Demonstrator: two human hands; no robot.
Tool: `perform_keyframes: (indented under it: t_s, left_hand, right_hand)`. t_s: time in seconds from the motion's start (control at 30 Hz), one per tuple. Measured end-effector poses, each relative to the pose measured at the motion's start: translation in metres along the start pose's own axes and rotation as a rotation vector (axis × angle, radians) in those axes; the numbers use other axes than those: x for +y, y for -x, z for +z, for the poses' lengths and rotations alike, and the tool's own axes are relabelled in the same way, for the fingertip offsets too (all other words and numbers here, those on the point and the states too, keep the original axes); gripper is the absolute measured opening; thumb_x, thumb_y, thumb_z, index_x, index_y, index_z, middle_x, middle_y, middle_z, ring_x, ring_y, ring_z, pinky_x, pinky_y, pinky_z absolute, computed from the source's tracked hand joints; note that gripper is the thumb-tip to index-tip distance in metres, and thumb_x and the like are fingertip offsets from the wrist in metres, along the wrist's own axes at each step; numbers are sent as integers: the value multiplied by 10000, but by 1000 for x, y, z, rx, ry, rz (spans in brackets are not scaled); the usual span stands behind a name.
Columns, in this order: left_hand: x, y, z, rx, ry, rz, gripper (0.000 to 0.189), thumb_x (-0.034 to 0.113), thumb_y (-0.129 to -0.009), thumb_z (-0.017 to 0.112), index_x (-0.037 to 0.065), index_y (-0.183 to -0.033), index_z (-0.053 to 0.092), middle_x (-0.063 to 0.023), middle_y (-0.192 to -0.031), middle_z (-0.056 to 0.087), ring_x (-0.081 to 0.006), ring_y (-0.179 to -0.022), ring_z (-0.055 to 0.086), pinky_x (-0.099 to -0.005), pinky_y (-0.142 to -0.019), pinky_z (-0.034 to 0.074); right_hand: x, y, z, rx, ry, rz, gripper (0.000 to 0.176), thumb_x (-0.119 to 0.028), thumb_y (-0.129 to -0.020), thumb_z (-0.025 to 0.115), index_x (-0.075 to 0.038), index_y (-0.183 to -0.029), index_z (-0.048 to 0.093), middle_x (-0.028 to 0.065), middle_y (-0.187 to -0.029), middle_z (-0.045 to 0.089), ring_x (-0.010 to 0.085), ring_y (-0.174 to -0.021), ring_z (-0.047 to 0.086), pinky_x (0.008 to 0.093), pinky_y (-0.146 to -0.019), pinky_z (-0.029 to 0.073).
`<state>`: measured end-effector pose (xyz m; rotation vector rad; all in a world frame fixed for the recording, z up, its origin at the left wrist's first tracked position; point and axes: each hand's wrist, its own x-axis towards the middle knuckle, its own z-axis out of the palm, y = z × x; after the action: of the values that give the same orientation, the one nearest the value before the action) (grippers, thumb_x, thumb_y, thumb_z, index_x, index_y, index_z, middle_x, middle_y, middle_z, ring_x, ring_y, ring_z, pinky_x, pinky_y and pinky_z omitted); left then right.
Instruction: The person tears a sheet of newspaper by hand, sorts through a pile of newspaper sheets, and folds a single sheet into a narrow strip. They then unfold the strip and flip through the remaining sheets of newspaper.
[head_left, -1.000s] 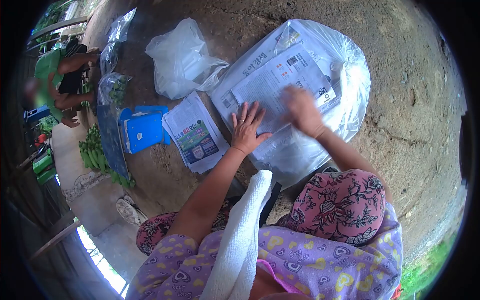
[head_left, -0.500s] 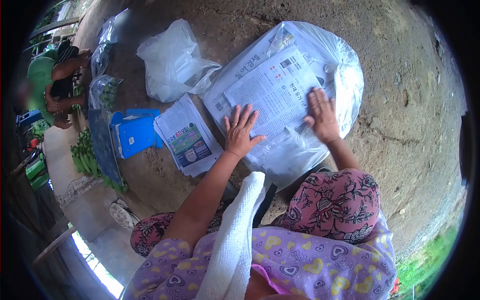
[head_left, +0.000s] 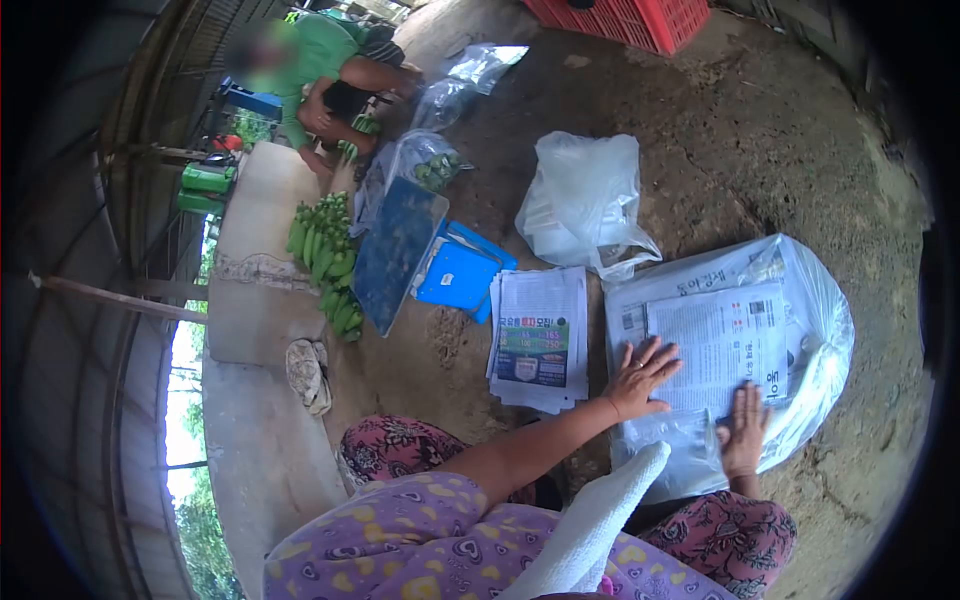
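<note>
A large clear plastic bag (head_left: 825,345) packed with flat newspaper bundles lies on the ground before me. Loose printed newspaper sheets (head_left: 715,335) rest on its top. My left hand (head_left: 642,382), with a ring on one finger, is spread flat over the near left part of the sheets. At their near right corner my right hand (head_left: 745,432) lies with its fingers stretched out, touching paper and plastic. Neither hand grips anything. Left of the bag is a newspaper stack (head_left: 540,300) with a coloured advert, its edges uneven.
A whitish plastic bag (head_left: 590,185) sits beyond the stack. To the left are a blue box-like object (head_left: 455,275), a dark blue panel (head_left: 403,250) and green bananas (head_left: 325,245). A person in green (head_left: 325,60) crouches by them. A red crate (head_left: 640,20) stands at the back.
The view has turned left, shifting everything right and bringing in the red crate. My right hand has slid nearer to me along the sheets' right side. My left hand stays flat.
</note>
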<state>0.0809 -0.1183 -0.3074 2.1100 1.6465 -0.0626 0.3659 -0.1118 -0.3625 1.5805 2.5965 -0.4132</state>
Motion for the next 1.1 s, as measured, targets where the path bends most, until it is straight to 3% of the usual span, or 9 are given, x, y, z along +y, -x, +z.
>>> perform_keyframes:
  t_s: [0.1, 0.13, 0.33, 0.43, 0.53, 0.67, 0.73, 0.9, 1.1]
  left_hand:
    - [0, 3, -3, -22, -3, -10, 881, 556, -734, 633, 226, -1457, 253, -17, -1547, 100, -284, -1426, 10, -650, -1066, 71]
    - [0, 4, -2, -19, -20, -8, 881, 557, -735, 630, 227, -1458, 250, -15, -1548, 96, -283, -1426, 9, -648, -1067, 69]
    - [3, 0, -5, -14, -24, -4, 889, 564, -739, 621, 214, -1461, 240, -11, -1548, 101, -278, -1426, 15, -647, -1071, 48]
    - [2, 0, -8, -30, -24, -12, 891, 569, -738, 618, 209, -1461, 241, -12, -1548, 99, -278, -1426, 13, -642, -1075, 39]
    - [3, 0, -5, -38, -1, -30, 891, 575, -736, 614, 203, -1459, 249, -13, -1547, 99, -278, -1426, 9, -637, -1078, 36]
    - [4, 1, -5, -23, -21, -28, 897, 576, -730, 618, 199, -1458, 252, -14, -1546, 109, -277, -1427, 8, -635, -1078, 47]
    - [3, 0, -3, -26, -26, -30, 902, 574, -726, 623, 196, -1457, 254, -16, -1545, 113, -278, -1427, 10, -634, -1078, 53]
    - [1, 0, 2, 35, -41, -21, 898, 537, -710, 665, 199, -1447, 280, -37, -1534, 156, -303, -1420, 61, -661, -1049, 103]
    - [-2, -9, 5, 47, -84, 13, 928, 572, -660, 690, 177, -1419, 331, -72, -1513, 219, -346, -1389, 155, -679, -1014, 148]
  right_hand:
    - [15, -2, -31, 63, -50, 186, 855, -691, -834, -30, -137, -1473, 99, 66, -1542, 95, 226, -1424, 36, 470, -1129, -61]
    - [9, -5, -15, 258, -25, 170, 857, -695, -846, 8, -118, -1471, 111, 70, -1542, 99, 232, -1425, 35, 472, -1129, -60]
    - [-93, 10, -43, -245, -363, -234, 768, -603, -897, 256, -74, -1452, 221, 100, -1538, 126, 271, -1424, 69, 512, -1124, -41]
    - [-61, 6, -30, -195, -287, -248, 728, -588, -910, 241, -114, -1461, 198, 67, -1541, 129, 247, -1425, 77, 514, -1123, -45]
    - [2, 2, -9, 121, -104, -51, 694, -601, -911, 72, -196, -1466, 170, 13, -1539, 129, 201, -1424, 68, 494, -1130, -43]
    - [27, 0, -11, 235, 51, 129, 813, -666, -877, 43, -120, -1461, 190, 54, -1536, 147, 226, -1423, 83, 480, -1132, -26]
    - [-13, 1, -30, 94, -412, 0, 821, -672, -881, 109, -90, -1439, 262, 86, -1531, 161, 241, -1422, 96, 501, -1127, -19]
    - [-74, 5, -34, -91, -381, -252, 698, -535, -886, 371, -72, -1409, 346, 82, -1505, 256, 269, -1414, 153, 545, -1115, 46]
    - [26, -6, -31, 233, -239, 106, 618, -403, -877, 486, -61, -1381, 387, 76, -1476, 322, 282, -1400, 201, 558, -1092, 131]
